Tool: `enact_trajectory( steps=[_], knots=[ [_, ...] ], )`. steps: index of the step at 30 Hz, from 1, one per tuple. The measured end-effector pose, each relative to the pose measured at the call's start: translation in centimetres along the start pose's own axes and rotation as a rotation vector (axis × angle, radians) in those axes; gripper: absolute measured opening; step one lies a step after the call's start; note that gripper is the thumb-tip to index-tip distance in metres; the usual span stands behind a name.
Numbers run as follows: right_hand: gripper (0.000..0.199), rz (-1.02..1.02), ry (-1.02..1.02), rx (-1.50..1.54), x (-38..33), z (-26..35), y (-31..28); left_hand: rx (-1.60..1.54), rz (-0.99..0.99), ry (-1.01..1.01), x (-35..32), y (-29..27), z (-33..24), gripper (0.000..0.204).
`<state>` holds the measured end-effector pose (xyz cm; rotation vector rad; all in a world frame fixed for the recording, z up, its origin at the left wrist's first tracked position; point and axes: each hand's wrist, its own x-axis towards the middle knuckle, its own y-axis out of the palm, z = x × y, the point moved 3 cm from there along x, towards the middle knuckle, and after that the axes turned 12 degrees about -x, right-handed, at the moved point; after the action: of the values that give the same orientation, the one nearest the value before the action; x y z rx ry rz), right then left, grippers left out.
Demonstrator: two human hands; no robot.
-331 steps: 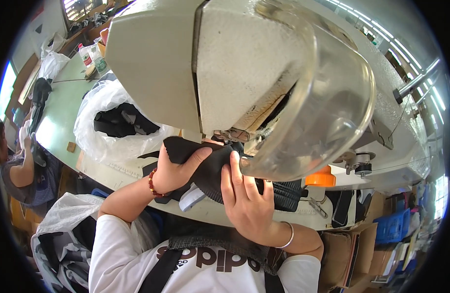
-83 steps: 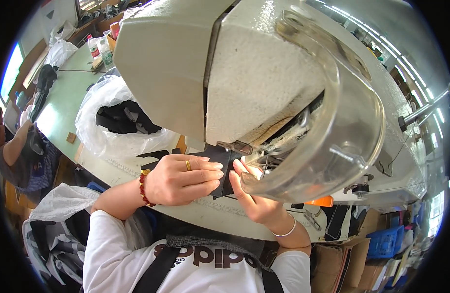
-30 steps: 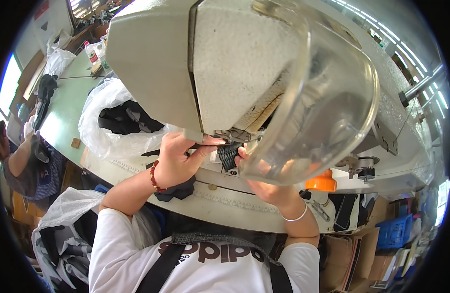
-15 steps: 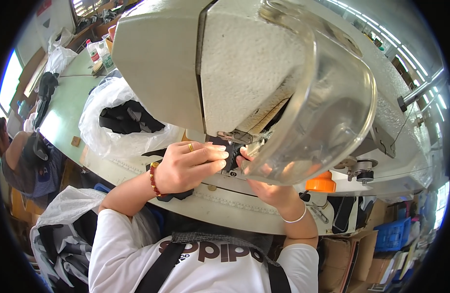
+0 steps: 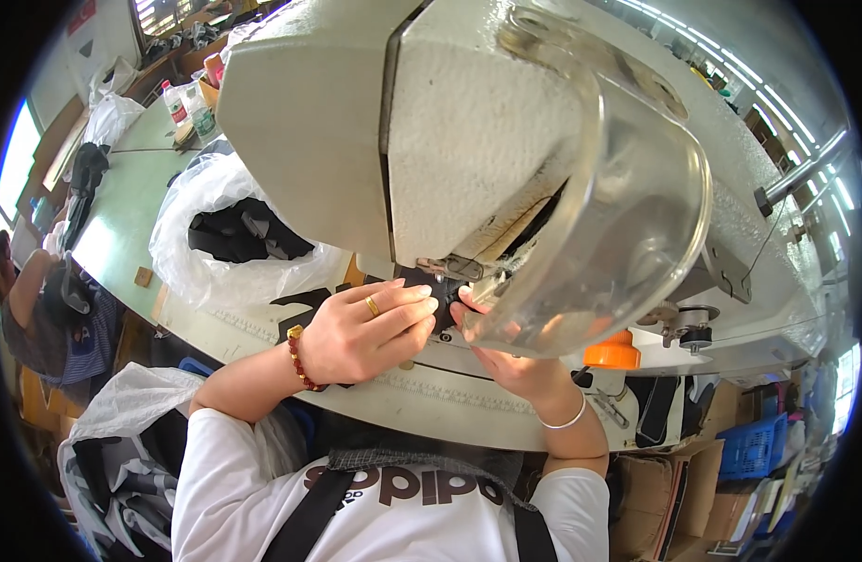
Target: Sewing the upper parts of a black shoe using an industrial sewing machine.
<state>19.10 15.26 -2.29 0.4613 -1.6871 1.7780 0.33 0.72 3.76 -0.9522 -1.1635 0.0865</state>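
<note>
A pale sewing machine head (image 5: 482, 122) fills the upper middle, with its metal presser-foot parts (image 5: 449, 268) low over the bed. Just in front of these, a small piece of black fabric (image 5: 443, 292) lies between my two hands. My left hand (image 5: 361, 332) has its fingers pressed together at the fabric's left edge. From the other side my right hand (image 5: 515, 365) pinches the fabric near its edge, partly seen through the clear curved guard (image 5: 618, 225). Fingers cover most of the fabric. Another dark cloth piece (image 5: 304, 309) lies beside my left wrist.
A white plastic bag (image 5: 192, 267) of dark cloth stands left on the table, with bottles (image 5: 201, 117) behind it. An orange cap-like part (image 5: 613, 350) and a bobbin winder (image 5: 695, 328) sit at right. Another cloth-filled bag (image 5: 122, 393) is lower left. Someone sits far left.
My left hand has shifted slightly toward me and now covers the dark piece seen below its wrist earlier. My right hand stays almost in place at the fabric.
</note>
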Motion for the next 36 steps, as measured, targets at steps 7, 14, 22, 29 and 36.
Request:
enact_trajectory(
  steps=[7, 14, 22, 29, 36],
  knots=[
    [0.039, 0.152, 0.264, 1.218, -4.0, -2.8, 4.4, -0.149, -0.061, -0.105, 0.1, 0.0, 0.6, 0.017],
    [0.05, 0.188, 0.592, 1.854, -7.1, -2.7, 7.4, -0.128, 0.066, -0.175, 0.6, -0.9, 1.4, 0.019],
    [0.046, 0.181, 0.25, 0.714, -4.3, -2.8, 5.8, -0.115, -0.023, -0.139, 1.0, -1.0, 2.0, 0.023],
    [0.044, 0.121, 0.455, 1.924, -3.6, -2.1, 6.3, -0.15, -0.136, -0.214, 0.0, -0.4, 2.0, 0.031],
    [0.038, 0.099, 0.519, 2.247, -2.4, -0.4, 5.7, -0.258, -0.088, -0.254, -0.3, -0.1, 2.3, 0.031]
  ],
)
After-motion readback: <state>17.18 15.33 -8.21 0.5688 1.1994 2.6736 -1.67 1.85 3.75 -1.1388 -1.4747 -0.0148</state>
